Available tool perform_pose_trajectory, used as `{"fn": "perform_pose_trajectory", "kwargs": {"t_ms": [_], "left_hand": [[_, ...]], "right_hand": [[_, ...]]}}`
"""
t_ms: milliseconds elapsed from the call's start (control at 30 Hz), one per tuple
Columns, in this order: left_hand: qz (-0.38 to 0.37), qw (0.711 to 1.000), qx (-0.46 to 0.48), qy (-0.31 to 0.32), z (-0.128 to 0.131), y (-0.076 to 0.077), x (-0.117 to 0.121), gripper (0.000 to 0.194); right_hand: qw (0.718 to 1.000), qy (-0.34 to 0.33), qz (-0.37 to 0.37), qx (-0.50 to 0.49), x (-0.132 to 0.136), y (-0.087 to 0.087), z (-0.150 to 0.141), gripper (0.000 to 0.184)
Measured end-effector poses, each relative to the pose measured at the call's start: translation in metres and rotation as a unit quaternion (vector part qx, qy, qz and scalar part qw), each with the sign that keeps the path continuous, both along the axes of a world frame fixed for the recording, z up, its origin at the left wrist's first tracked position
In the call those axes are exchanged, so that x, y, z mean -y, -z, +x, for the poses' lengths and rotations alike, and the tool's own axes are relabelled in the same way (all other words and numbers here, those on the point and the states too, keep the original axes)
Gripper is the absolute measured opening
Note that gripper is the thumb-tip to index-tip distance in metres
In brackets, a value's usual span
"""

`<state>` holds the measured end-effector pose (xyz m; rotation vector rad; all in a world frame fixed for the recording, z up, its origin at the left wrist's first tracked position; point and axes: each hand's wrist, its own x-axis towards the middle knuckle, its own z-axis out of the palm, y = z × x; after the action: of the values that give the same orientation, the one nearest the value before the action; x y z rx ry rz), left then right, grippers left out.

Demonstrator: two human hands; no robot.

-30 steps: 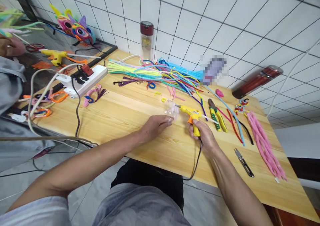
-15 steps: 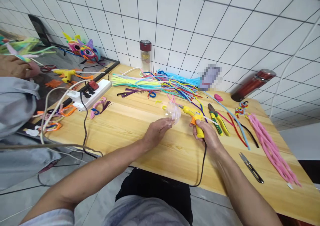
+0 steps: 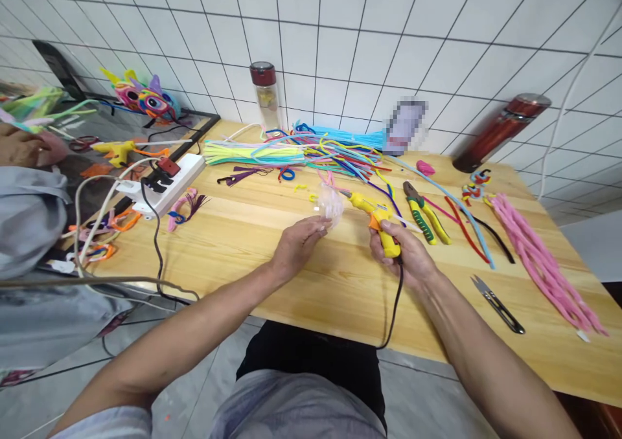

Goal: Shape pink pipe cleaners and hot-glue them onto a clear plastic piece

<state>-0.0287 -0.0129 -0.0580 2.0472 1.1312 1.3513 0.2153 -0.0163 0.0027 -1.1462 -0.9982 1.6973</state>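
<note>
My right hand point(image 3: 404, 252) is closed round the handle of a yellow hot glue gun point(image 3: 372, 212), a finger by its orange trigger. A glue stick pokes from its back, and a black cord hangs from the grip. The nozzle points left, close to a clear, see-through rounded piece point(image 3: 330, 204). My left hand point(image 3: 297, 245) pinches the lower edge of that piece between thumb and fingers. Whether the nozzle touches it I cannot tell. Just behind lie a small yellow bit and a pink pipe cleaner point(image 3: 328, 179).
Pipe cleaners point(image 3: 262, 152) lie along the back. Pliers point(image 3: 425, 212), thread snips point(image 3: 498, 304) and a pink bundle point(image 3: 544, 261) are on the right. A power strip point(image 3: 177, 183), a glass bottle point(image 3: 265, 96) and a red flask point(image 3: 503, 131) stand around. Another person's hand point(image 3: 19, 144) works at far left.
The view has shifted slightly, so the table sits a little higher. Both hands keep their hold, with the glue gun's nozzle still close to the clear piece.
</note>
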Motion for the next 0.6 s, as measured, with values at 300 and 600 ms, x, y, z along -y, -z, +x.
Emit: {"fn": "perform_pose_trajectory", "kwargs": {"t_ms": [300, 600], "left_hand": [[0.007, 1.0, -0.005, 0.01, -0.0002, 0.0008, 0.0007, 0.026], [0.011, 1.0, -0.01, 0.014, -0.0013, 0.0029, 0.0013, 0.025]], "right_hand": [[1.0, -0.005, 0.0, -0.014, -0.001, -0.0006, 0.0009, 0.041], [1.0, -0.005, -0.01, 0.002, -0.0017, 0.0056, 0.0013, 0.041]]}}
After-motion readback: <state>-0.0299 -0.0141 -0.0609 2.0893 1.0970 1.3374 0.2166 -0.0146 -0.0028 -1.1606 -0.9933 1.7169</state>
